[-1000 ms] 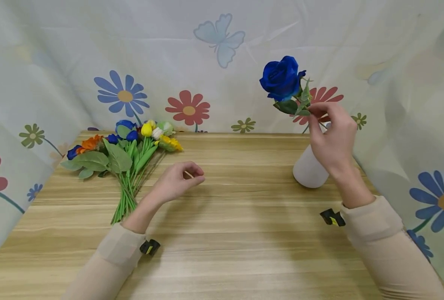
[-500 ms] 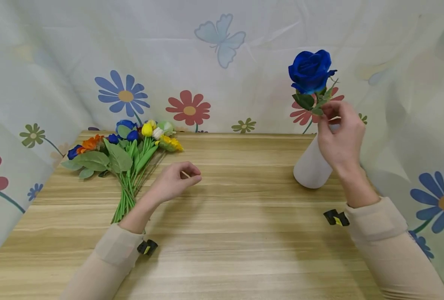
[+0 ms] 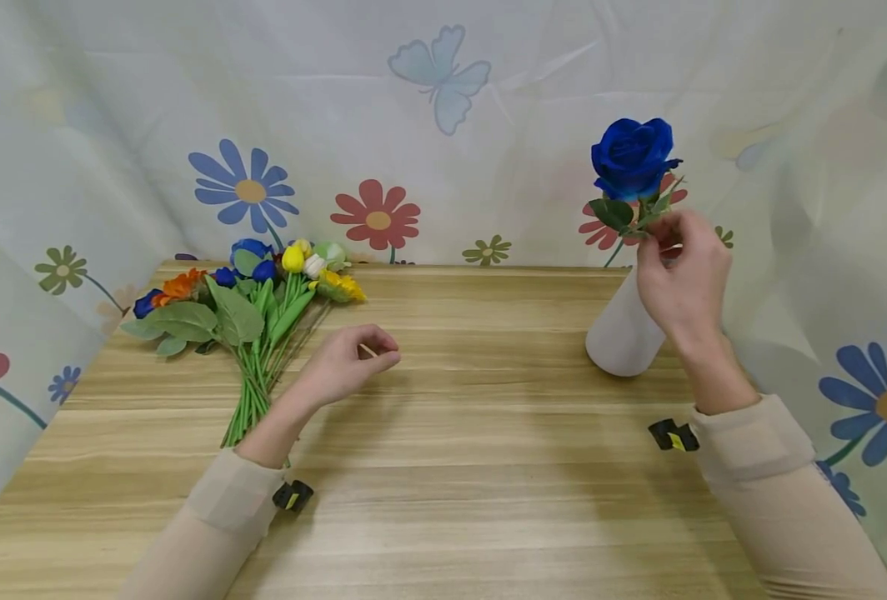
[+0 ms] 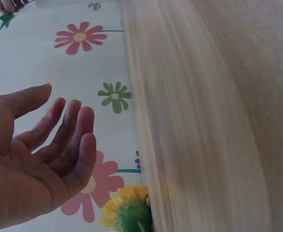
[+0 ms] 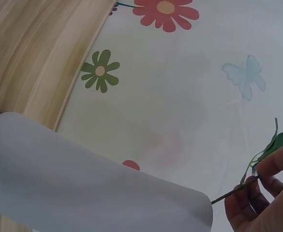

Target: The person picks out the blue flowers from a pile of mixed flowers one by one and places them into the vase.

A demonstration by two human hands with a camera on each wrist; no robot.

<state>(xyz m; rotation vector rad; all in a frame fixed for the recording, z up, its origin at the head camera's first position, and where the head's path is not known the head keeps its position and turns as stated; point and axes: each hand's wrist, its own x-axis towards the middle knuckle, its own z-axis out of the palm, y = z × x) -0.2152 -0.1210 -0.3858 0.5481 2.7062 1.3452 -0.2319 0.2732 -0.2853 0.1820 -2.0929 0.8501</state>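
Note:
My right hand [image 3: 685,275] pinches the stem of a blue rose [image 3: 633,158] just under its leaves. Below the fingers stands a white vase [image 3: 619,337], its upper part hidden behind that hand in the head view. In the right wrist view the thin stem [image 5: 233,191] runs from the fingertips down to the mouth of the vase [image 5: 131,193]. My left hand [image 3: 349,362] hovers over the table with relaxed, slightly bent fingers and holds nothing; the left wrist view shows its palm [image 4: 35,179] bare.
On the table [image 3: 443,500] at the left lies a bunch of artificial flowers [image 3: 252,333], with yellow tulips, blue blooms, an orange flower [image 3: 181,286] and a sunflower [image 3: 338,287]. A flower-printed curtain [image 3: 518,125] hangs behind the table and along its sides.
My right hand has carried the blue rose rightward over the vase, then slightly lower. The left hand has barely shifted, and the bunch lies as before.

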